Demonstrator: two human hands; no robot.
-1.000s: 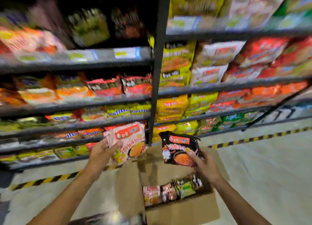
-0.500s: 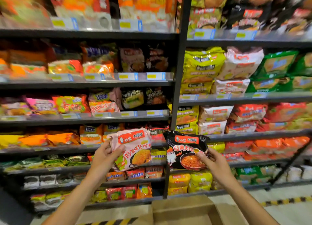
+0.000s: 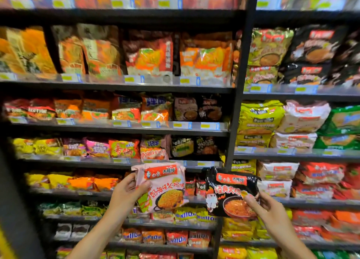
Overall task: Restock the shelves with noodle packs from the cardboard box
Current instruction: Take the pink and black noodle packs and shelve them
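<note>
My left hand (image 3: pixel 126 193) grips a pink noodle pack (image 3: pixel 165 184) by its left edge, held upright in front of the shelves. My right hand (image 3: pixel 266 207) pinches a black noodle pack (image 3: pixel 228 192) at its lower right corner. Both packs hang side by side, apart, in front of the vertical black post (image 3: pixel 231 142). Behind them the shelf (image 3: pixel 120 162) carries a similar pink pack (image 3: pixel 153 147) and dark packs (image 3: pixel 206 146). The cardboard box is out of view.
Black metal shelving fills the view on both sides of the post, several tiers packed with noodle bags behind clear price-label rails (image 3: pixel 194 125). Large yellow, white and green multipacks (image 3: pixel 259 120) fill the right bay. A dark upright (image 3: pixel 17 210) stands at the left.
The view has tilted up from the box on the floor to the shelves; the box has left the frame. Both hands have risen with their packs toward the middle tiers.
</note>
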